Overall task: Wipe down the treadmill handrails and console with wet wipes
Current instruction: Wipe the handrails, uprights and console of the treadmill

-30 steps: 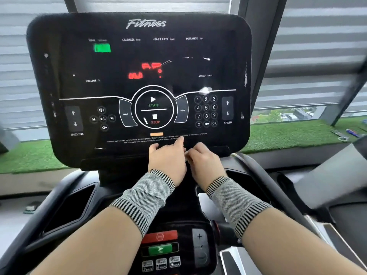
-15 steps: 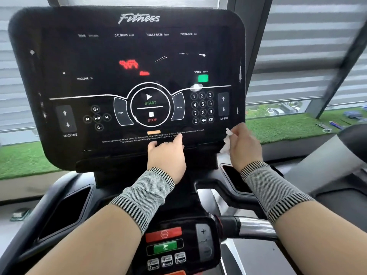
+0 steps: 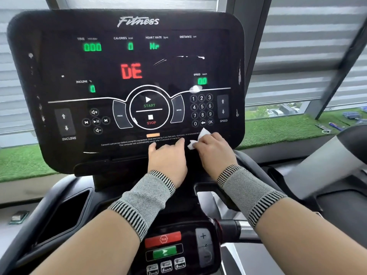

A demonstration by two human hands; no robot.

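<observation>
The black treadmill console (image 3: 65,62) fills the upper view, lit with green digits and a red "DE". My right hand (image 3: 213,148) grips a crumpled white wet wipe (image 3: 199,138) against the console's lower edge, just below the number keypad. My left hand (image 3: 168,160) lies flat on the bottom edge of the console, fingers straight, just left of the wipe. Both wrists wear grey knit bands. A chrome and black handrail (image 3: 236,228) runs below my right forearm.
A lower control panel (image 3: 168,247) with red stop and green start keys sits between my forearms. A black side tray (image 3: 59,217) lies at the left. Green artificial turf (image 3: 288,130) and window blinds are behind the console. Grey parts of another machine (image 3: 325,165) stand at the right.
My right hand with the wipe has slid left along the console's bottom edge, from the right corner to beside my left hand. The display readouts have changed. My left hand stayed put.
</observation>
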